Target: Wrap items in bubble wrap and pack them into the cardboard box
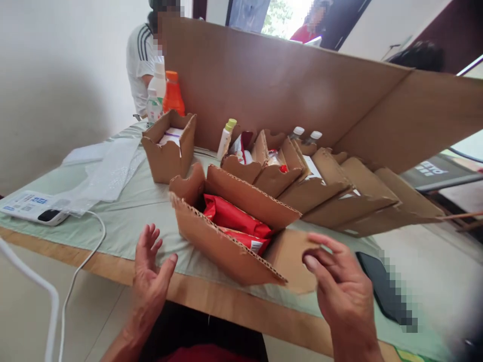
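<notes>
Right in front of me a brown cardboard box (222, 251) sits on the green tablecloth, with red packets (237, 218) lying inside it. My right hand (345, 286) pinches the box's near-right end flap at its cut-out, thumb on one side and fingers through or behind the hole. That flap (289, 256) leans outward, down toward the cloth. To the left of the box, my left hand (151, 271) is raised with its fingers apart and holds nothing. It does not touch the box.
Behind stand several cardboard boxes (287, 181) with goods, a smaller box (166, 161), an orange bottle (172, 95) and a tall cardboard panel (271, 90). Clear plastic wrap (113, 166) and a white device (33, 207) lie left; a dark phone (381, 284) lies right. A person (138, 65) is beyond.
</notes>
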Action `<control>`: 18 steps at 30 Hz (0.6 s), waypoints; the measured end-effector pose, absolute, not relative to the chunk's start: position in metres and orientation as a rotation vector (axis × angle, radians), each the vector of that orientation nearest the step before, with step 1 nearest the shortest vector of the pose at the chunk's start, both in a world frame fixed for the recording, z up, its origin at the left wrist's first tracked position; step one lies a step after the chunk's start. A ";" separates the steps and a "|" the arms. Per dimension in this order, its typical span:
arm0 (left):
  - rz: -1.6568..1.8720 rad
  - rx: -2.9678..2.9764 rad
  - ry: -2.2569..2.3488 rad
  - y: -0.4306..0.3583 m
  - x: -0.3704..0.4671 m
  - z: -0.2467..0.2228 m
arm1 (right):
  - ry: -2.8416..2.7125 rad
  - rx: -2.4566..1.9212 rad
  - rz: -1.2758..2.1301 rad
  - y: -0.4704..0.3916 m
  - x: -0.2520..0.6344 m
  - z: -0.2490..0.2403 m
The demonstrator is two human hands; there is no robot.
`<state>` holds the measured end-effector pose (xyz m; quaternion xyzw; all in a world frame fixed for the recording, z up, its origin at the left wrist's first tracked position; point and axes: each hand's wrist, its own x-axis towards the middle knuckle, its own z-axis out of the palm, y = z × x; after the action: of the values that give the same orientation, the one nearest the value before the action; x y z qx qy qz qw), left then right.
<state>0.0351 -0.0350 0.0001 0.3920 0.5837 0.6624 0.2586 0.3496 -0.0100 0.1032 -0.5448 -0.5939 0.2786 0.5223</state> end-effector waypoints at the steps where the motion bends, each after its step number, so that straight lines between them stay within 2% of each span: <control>1: 1.777 1.073 1.583 -0.036 0.039 0.001 | -1.398 -1.293 0.700 -0.016 0.361 0.096; 6: 1.604 1.101 1.598 -0.036 0.061 0.001 | -1.675 -1.323 0.908 -0.043 0.367 0.057; 12: 1.519 1.212 1.576 -0.012 0.095 0.008 | -1.701 -1.518 0.631 -0.007 0.342 0.038; 18: 1.473 1.287 1.508 0.028 0.138 0.006 | -1.623 -1.524 0.635 0.047 0.375 0.044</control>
<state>0.1379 0.0278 0.0056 0.4919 0.5764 0.5632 0.3295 0.3752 0.0467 0.0436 -0.6029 -0.6420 0.2513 0.4015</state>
